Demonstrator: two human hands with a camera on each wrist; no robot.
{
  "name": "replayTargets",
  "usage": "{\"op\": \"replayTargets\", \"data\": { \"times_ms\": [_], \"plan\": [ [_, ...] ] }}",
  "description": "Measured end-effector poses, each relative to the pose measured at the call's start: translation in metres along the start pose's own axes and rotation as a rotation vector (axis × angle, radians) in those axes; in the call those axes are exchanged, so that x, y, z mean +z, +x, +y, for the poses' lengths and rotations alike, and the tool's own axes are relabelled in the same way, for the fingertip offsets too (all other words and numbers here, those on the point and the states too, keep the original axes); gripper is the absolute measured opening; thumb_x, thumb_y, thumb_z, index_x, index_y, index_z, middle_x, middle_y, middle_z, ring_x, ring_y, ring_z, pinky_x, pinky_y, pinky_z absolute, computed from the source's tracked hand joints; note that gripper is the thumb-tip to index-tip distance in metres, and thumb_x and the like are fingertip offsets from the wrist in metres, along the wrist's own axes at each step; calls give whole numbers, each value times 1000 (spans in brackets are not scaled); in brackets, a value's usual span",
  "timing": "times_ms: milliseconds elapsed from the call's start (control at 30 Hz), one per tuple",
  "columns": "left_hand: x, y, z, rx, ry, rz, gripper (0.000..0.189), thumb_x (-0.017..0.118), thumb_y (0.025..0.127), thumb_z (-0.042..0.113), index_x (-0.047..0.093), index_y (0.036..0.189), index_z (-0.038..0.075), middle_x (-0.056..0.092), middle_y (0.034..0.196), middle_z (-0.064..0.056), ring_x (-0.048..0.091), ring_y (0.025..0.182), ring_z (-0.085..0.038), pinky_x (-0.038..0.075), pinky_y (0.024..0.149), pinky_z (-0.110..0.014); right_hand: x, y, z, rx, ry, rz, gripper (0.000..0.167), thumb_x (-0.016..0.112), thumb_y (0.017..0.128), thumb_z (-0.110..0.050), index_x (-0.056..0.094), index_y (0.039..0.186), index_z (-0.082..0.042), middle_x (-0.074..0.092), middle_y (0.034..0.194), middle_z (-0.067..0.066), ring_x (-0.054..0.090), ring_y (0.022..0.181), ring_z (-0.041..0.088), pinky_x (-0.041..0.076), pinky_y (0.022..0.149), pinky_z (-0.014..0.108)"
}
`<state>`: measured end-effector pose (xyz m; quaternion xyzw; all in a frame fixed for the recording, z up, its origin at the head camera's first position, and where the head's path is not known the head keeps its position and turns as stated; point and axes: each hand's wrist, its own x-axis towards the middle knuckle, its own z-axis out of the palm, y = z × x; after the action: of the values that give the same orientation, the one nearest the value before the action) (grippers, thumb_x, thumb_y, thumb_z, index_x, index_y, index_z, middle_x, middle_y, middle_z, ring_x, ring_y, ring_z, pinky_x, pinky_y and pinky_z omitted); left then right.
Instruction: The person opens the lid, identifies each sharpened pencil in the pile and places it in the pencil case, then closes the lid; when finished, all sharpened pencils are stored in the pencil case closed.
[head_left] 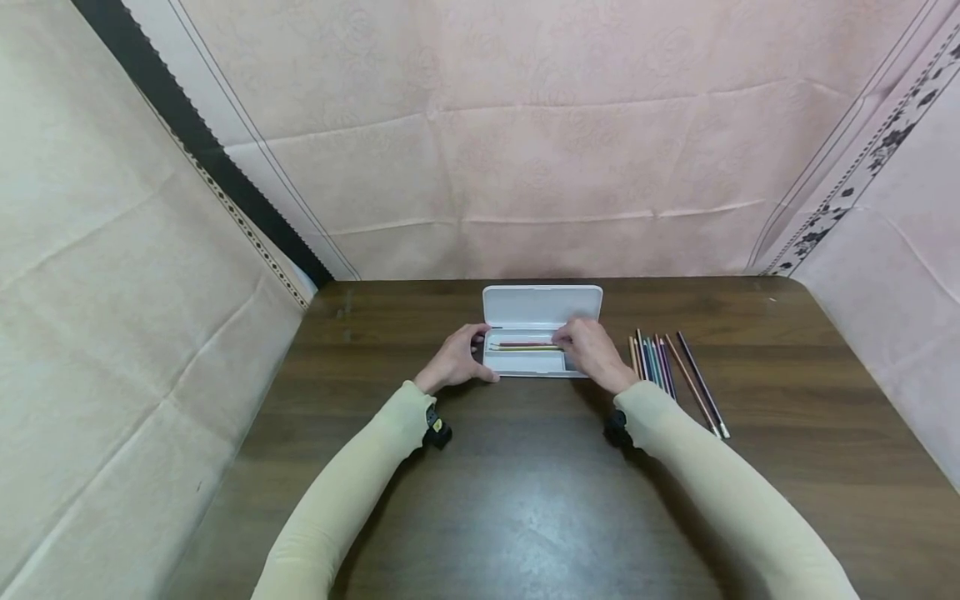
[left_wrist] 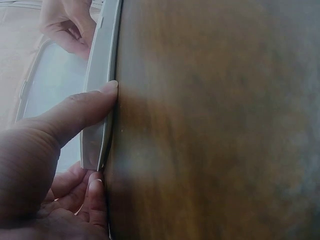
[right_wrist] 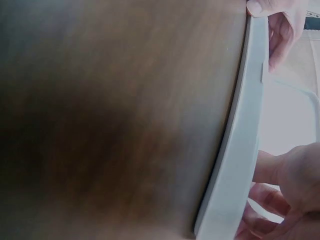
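A white plastic pencil case (head_left: 525, 362) stands on the table with its hinged lid (head_left: 542, 307) raised at the back. Several coloured pencils (head_left: 521, 346) lie lengthwise inside. My left hand (head_left: 456, 357) grips the case's left end; its thumb (left_wrist: 85, 111) presses the front wall and the other fingers wrap the end and corner. Over the right part of the case, my right hand (head_left: 591, 348) has curled fingers reaching inside, pinching at the right ends of the pencils. In the right wrist view, the front wall (right_wrist: 237, 150) hides those fingertips.
Right of the case, several loose pencils (head_left: 654, 367) lie side by side, partly behind my right forearm. Two longer pencils (head_left: 701, 383) slant beside them. The brown wooden table (head_left: 510, 500) ends at a cloth backdrop (head_left: 525, 167).
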<state>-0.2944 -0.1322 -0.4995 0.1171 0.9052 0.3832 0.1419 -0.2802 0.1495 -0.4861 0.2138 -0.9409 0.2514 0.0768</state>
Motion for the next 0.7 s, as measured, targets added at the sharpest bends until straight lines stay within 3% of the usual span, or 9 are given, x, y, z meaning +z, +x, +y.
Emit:
{"op": "replayTargets", "data": {
  "times_ms": [300,700],
  "plan": [
    [-1,-2,2,3,2,6,97,97,81,19,45,163,9,51,163,-18,53,149,-36,43,129,-52,1,0,-5,43,-14,-17,19,72,99,4,85,112,1,79,108,22,72,95,35,64,88,50],
    [0,-2,3,-2,0,5,97,97,81,18,45,163,10,51,163,-18,53,150,-36,44,129,-52,3,0,-5,17,-35,-7,18,71,99,6,86,107,1,77,99,21,69,86,32,62,80,48]
  ]
}}
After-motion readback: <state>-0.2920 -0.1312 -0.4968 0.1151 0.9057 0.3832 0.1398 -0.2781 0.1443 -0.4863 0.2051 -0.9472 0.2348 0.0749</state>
